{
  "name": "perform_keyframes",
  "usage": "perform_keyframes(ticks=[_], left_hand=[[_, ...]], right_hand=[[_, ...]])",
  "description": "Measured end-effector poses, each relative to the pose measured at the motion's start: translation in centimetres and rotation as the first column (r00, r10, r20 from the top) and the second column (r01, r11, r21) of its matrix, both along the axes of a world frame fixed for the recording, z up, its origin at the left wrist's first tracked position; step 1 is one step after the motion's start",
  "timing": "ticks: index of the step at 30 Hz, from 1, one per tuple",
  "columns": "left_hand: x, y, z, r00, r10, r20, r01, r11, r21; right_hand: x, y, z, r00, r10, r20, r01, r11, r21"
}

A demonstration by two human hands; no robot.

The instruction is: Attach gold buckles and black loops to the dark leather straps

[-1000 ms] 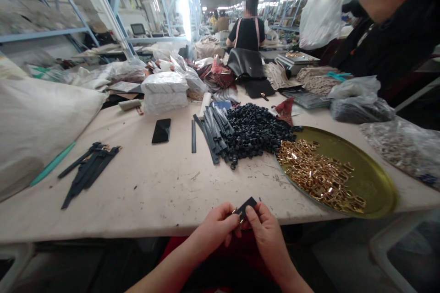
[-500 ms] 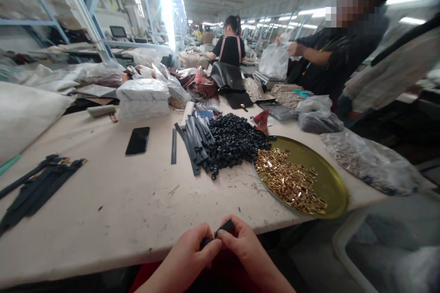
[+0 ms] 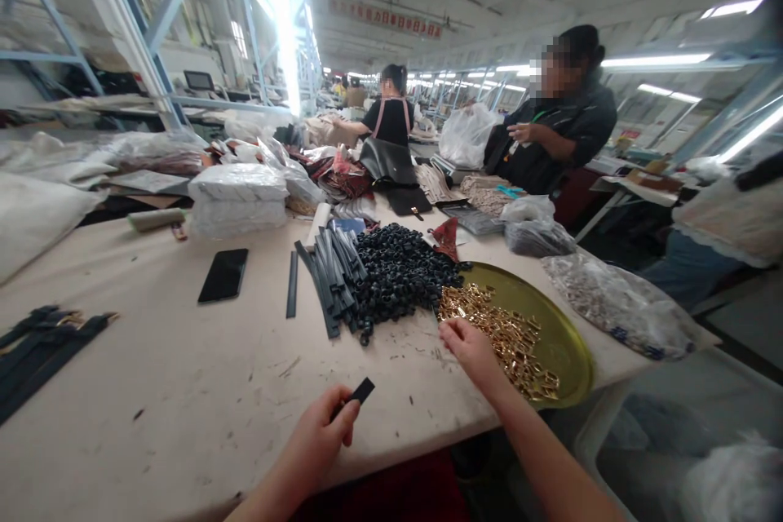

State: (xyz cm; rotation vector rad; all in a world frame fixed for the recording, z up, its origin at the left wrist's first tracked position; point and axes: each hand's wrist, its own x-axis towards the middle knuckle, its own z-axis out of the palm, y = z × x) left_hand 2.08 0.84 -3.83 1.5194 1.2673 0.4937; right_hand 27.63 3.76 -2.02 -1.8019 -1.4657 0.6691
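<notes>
Over the table's front edge, my left hand is closed around a short black strap, whose flat end sticks out past the thumb and points up to the right. My right hand is at the left rim of a round gold-coloured tray, its fingers curled together. Whatever those fingertips might hold is too small to make out. Many small gold metal buckles lie in the tray. Just beyond my right hand is a heap of small black loops, with a bundle of black strips at its left.
A phone and a lone black strip lie left of the bundle. Finished-looking black straps are at the far left. Plastic-wrapped packs and a black leather piece stand farther back. Two people work across the table.
My hands were together over my lap on the black strap. Now the right has let go and reached forward to the tray, while the left has moved slightly left with the strap.
</notes>
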Motion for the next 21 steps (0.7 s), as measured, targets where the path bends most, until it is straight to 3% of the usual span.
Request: perform_keyframes(ticks=[4,10,16,21], left_hand=[[0.1,0.8,-0.9,0.998,0.065,0.02,-0.065,0.998,-0.013],[0.2,0.5,-0.8,0.997,0.075,0.011,-0.075,0.997,-0.032],[-0.1,0.5,-1.4,0.996,0.086,0.021,-0.086,0.996,-0.02],[0.0,-0.1,-0.5,0.998,0.058,0.006,-0.058,0.998,-0.006]], right_hand=[[2.6,4.4,-0.6,0.972,-0.127,0.198,0.12,0.992,0.046],[1.4,6.9,-2.5,0.927,-0.203,0.315,0.219,0.976,-0.015],[2.3,6.5,-2.0,0.948,-0.222,0.227,0.236,0.971,-0.035],[0.9,3.1,-0.3,0.993,-0.107,-0.043,0.106,0.994,-0.02]])
